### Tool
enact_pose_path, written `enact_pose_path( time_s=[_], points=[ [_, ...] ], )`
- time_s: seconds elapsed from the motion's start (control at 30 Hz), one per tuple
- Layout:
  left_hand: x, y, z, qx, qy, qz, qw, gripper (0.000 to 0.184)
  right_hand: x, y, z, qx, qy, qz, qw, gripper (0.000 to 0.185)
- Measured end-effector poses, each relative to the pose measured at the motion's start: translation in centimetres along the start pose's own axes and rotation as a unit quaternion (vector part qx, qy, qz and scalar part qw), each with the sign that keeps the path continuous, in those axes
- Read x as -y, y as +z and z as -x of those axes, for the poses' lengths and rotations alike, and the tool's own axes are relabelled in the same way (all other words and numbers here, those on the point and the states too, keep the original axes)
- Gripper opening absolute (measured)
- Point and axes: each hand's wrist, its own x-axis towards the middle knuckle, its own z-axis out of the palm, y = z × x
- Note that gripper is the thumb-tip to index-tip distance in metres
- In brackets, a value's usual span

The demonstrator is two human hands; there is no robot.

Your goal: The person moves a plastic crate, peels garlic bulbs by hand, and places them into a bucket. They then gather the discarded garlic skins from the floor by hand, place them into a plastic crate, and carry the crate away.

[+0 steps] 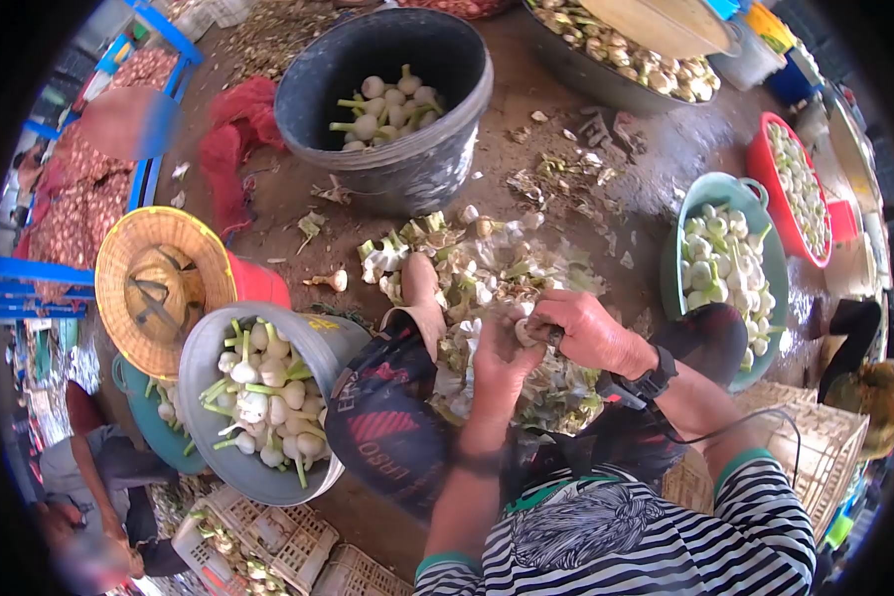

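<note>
In the middle of the head view, my left hand [504, 356] is closed round a pale garlic bulb [523, 333]. My right hand [588, 332] meets it from the right, its fingers wrapped round a small dark object [546, 334] pressed near the bulb. The kind of that object is too small to make out; it may be a tool. Below both hands lies a heap of papery garlic peelings [467, 363] on the floor. Left of my knee, a tilted grey bucket [197, 343] holds peeled garlic bulbs [268, 397] with green stem stubs.
Ahead stands a large black tub [387, 164] with some bulbs inside. To the right are a green basin [673, 263] and a red basin [770, 129], both filled with garlic. A straw hat [159, 288] rests at left. Plastic crates [815, 442] flank me; another person [94, 477] sits lower left.
</note>
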Motion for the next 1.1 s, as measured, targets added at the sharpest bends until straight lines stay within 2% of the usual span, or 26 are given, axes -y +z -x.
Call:
enact_pose_path(
  time_s=[0.1, 0.13, 0.17, 0.23, 0.27, 0.3, 0.33, 0.37, 0.4, 0.43, 0.47, 0.5, 0.53, 0.57, 0.6, 0.67, 0.7, 0.73, 0.87, 0.9, 0.93, 1.03, 1.07, 1.1],
  points=[
    [0.2, -0.4, 0.2, 0.0, -0.043, 0.028, 0.999, 0.041, -0.4, 1.0, 0.7, -0.003, 0.114, -0.15, 0.982, 0.016],
    [0.0, -0.3, 0.2, -0.005, -0.033, 0.032, 0.999, 0.042, -0.1, 0.8, 0.6, 0.009, 0.165, -0.197, 0.966, 0.01],
    [-0.3, 0.0, 0.3, -0.011, -0.016, 0.039, 0.999, 0.043, -0.3, 0.8, 0.6, -0.03, 0.212, -0.31, 0.926, 0.01],
    [-1.1, 0.7, 0.4, -0.023, 0.019, 0.054, 0.998, 0.044, -1.0, 1.0, 0.4, -0.105, 0.3, -0.514, 0.797, 0.012],
    [-1.1, 0.9, 0.4, -0.033, 0.028, 0.079, 0.996, 0.045, -1.9, 1.7, 0.2, -0.18, 0.247, -0.605, 0.735, 0.016],
    [-1.1, 0.8, 0.3, -0.05, 0.041, 0.103, 0.993, 0.046, -2.3, 1.9, -1.0, -0.287, 0.274, -0.629, 0.669, 0.017],
    [-0.8, 0.7, 0.3, -0.056, 0.049, 0.13, 0.989, 0.048, -2.9, 1.5, -1.3, -0.238, 0.278, -0.395, 0.842, 0.021],
    [-0.1, 0.0, 0.0, -0.037, 0.058, 0.134, 0.989, 0.044, -3.5, 1.1, -1.6, -0.206, 0.28, -0.115, 0.931, 0.026],
    [1.1, -0.3, -0.3, -0.056, 0.07, 0.188, 0.978, 0.042, -6.1, 1.9, -1.8, -0.218, 0.271, -0.295, 0.89, 0.024],
    [1.7, -0.4, -0.5, -0.093, 0.051, 0.185, 0.977, 0.042, -6.9, 2.6, -2.6, -0.205, 0.218, -0.306, 0.904, 0.024],
    [1.8, -0.6, -0.7, -0.115, 0.041, 0.195, 0.973, 0.038, -9.7, 3.6, -3.1, -0.096, 0.25, -0.165, 0.949, 0.036],
    [2.3, -0.8, -1.0, -0.119, 0.036, 0.212, 0.969, 0.035, -12.5, 4.4, -2.8, 0.004, 0.244, -0.047, 0.969, 0.034],
    [2.9, -1.1, -1.3, -0.123, 0.03, 0.229, 0.965, 0.032, -13.9, 4.9, -3.2, 0.056, 0.239, 0.017, 0.969, 0.033],
    [3.2, -1.1, -1.8, -0.129, 0.029, 0.232, 0.964, 0.03, -16.4, 5.3, -3.8, 0.097, 0.204, 0.025, 0.974, 0.032],
    [3.3, -1.1, -1.7, -0.14, 0.031, 0.216, 0.966, 0.028, -17.6, 5.7, -4.8, 0.1, 0.216, -0.028, 0.971, 0.027],
    [3.2, -1.1, -1.7, -0.155, 0.029, 0.168, 0.973, 0.025, -23.6, 6.4, -7.5, 0.123, 0.205, 0.058, 0.969, 0.02],
    [2.3, -0.9, -1.6, -0.161, -0.006, 0.15, 0.975, 0.025, -25.4, 6.5, -9.3, 0.1, 0.197, 0.087, 0.971, 0.02],
    [1.7, -0.8, -1.8, -0.172, -0.017, 0.131, 0.976, 0.026, -27.4, 6.7, -11.5, 0.112, 0.217, 0.252, 0.937, 0.023],
    [2.3, -0.8, -2.3, -0.19, -0.025, 0.127, 0.973, 0.026, -42.5, 10.7, -15.2, 0.023, 0.157, 0.147, 0.976, 0.043],
    [2.8, -0.8, -2.5, -0.198, -0.021, 0.133, 0.971, 0.025, -46.5, 12.8, -15.4, -0.017, 0.102, 0.121, 0.987, 0.049],
    [2.7, -0.9, -2.5, -0.195, -0.055, 0.138, 0.969, 0.024, -42.7, 12.3, -17.1, 0.135, 0.368, 0.116, 0.913, 0.053],
    [3.4, -1.1, -2.8, -0.186, -0.043, 0.171, 0.967, 0.023, -41.5, 14.7, -15.8, 0.052, 0.267, 0.127, 0.954, 0.049],
    [3.7, -1.2, -2.7, -0.195, -0.033, 0.162, 0.967, 0.023, -41.4, 14.4, -15.2, 0.026, 0.244, 0.074, 0.967, 0.045],
    [3.7, -1.2, -2.7, -0.2, -0.024, 0.154, 0.967, 0.023, -39.1, 13.8, -14.7, 0.006, 0.274, -0.048, 0.961, 0.044]
  ],
)
